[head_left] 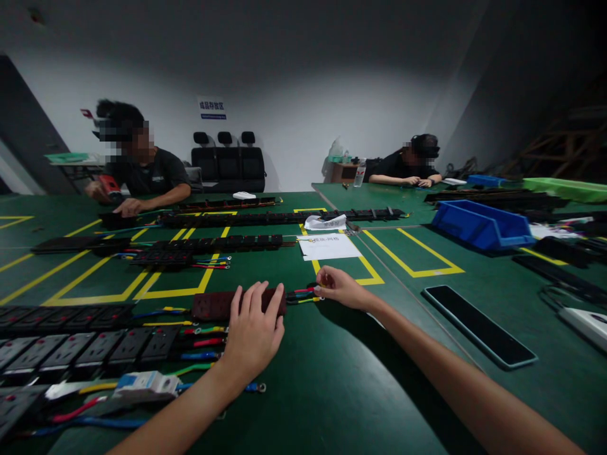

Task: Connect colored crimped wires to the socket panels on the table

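A dark red socket strip (212, 306) lies crosswise on the green table in front of me. Over its right half rests my left hand (255, 322), fingers reaching to the far edge and thumb along the near side, holding it. From the strip's right end come red, blue and yellow-green wires (302, 295). My right hand (339, 287) pinches at the tips of these wires with thumb and forefinger. The exact wire between the fingertips is partly hidden. Left of the strip, blue and yellow wires with ring terminals (175, 310) lie close to its end.
Rows of black socket strips (126, 344) with coloured wires fill the left foreground. A circuit breaker (146, 385) lies among them. To the right are a phone (478, 325) and a blue bin (481, 227). Paper (329, 247) lies ahead. Two people work across the table.
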`<state>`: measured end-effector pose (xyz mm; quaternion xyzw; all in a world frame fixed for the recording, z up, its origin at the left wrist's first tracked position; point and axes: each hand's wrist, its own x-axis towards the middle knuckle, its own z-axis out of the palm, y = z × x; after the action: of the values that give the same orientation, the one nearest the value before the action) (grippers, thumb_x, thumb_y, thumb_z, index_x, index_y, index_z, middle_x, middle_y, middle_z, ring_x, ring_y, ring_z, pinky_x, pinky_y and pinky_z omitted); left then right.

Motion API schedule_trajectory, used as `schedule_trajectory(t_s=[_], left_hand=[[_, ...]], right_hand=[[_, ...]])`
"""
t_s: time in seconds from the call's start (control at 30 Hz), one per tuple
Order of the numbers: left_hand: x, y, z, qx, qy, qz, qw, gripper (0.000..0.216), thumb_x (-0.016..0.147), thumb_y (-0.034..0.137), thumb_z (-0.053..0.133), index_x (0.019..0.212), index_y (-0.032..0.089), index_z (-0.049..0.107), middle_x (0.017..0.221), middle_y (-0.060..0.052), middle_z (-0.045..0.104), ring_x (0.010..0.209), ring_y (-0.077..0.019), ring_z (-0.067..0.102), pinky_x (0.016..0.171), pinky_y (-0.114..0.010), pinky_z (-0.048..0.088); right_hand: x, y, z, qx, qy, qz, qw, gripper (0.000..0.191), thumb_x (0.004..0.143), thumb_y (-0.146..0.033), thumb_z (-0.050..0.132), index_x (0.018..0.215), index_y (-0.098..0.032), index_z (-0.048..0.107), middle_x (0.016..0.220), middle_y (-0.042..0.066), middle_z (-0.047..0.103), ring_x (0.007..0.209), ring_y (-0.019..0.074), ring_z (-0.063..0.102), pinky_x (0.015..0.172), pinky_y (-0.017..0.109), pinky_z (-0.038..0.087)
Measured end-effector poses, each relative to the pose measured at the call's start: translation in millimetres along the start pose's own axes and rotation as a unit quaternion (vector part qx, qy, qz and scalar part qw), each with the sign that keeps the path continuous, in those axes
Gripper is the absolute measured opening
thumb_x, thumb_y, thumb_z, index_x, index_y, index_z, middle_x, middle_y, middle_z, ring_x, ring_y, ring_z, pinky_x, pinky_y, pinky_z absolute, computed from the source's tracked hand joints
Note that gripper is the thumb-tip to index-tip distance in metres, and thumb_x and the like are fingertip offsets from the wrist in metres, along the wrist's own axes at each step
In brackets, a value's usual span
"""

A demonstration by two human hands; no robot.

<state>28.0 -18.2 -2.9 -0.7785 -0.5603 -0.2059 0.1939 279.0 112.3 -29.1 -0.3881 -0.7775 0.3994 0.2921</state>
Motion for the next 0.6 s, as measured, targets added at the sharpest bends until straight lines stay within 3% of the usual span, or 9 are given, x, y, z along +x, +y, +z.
schedule_trajectory(t_s=[0.17, 0.3, 0.47, 0.6], left_hand=[[0, 0, 0, -0.007, -0.001, 0.005, 1.0, 0.044, 0.089, 0.021, 0.057, 0.132, 0.021, 0.064, 0.133, -0.017, 0.06, 0.13, -0.0348, 0.052, 0.112, -0.06, 0.036], [-1, -1, 3, -0.021, -0.009, 0.005, 1.0, 0.045, 0.091, 0.02, 0.054, 0.135, 0.021, 0.061, 0.134, -0.016, 0.06, 0.127, -0.033, 0.054, 0.109, -0.057, 0.041], [-2, -2, 4, -0.02, -0.013, 0.008, 1.0, 0.045, 0.091, 0.02, 0.053, 0.136, 0.02, 0.06, 0.135, -0.016, 0.059, 0.127, -0.0331, 0.053, 0.108, -0.056, 0.042], [-1, -2, 3, -0.015, -0.022, 0.007, 1.0, 0.045, 0.091, 0.02, 0.053, 0.136, 0.02, 0.061, 0.135, -0.017, 0.059, 0.127, -0.0339, 0.053, 0.105, -0.055, 0.043]], right_hand=[[0, 0, -1, -0.011, 0.005, 0.004, 1.0, 0.026, 0.083, -0.036, 0.067, 0.099, -0.015, 0.065, 0.076, -0.002, 0.056, 0.067, 0.0122, 0.048, 0.06, 0.025, 0.038], [0, 3, 2, -0.027, 0.04, 0.009, 0.999, 0.022, 0.083, -0.027, 0.06, 0.1, -0.017, 0.069, 0.083, 0.001, 0.061, 0.069, 0.0125, 0.052, 0.062, 0.026, 0.041], [-2, 2, 8, -0.085, 0.133, -0.043, 0.987, 0.024, 0.08, -0.015, 0.053, 0.095, -0.019, 0.071, 0.088, 0.002, 0.06, 0.074, 0.0139, 0.054, 0.067, 0.027, 0.043], [-4, -3, 10, -0.127, 0.132, -0.062, 0.981, 0.025, 0.082, -0.009, 0.051, 0.087, -0.018, 0.074, 0.085, 0.004, 0.056, 0.072, 0.0144, 0.054, 0.066, 0.027, 0.042]])
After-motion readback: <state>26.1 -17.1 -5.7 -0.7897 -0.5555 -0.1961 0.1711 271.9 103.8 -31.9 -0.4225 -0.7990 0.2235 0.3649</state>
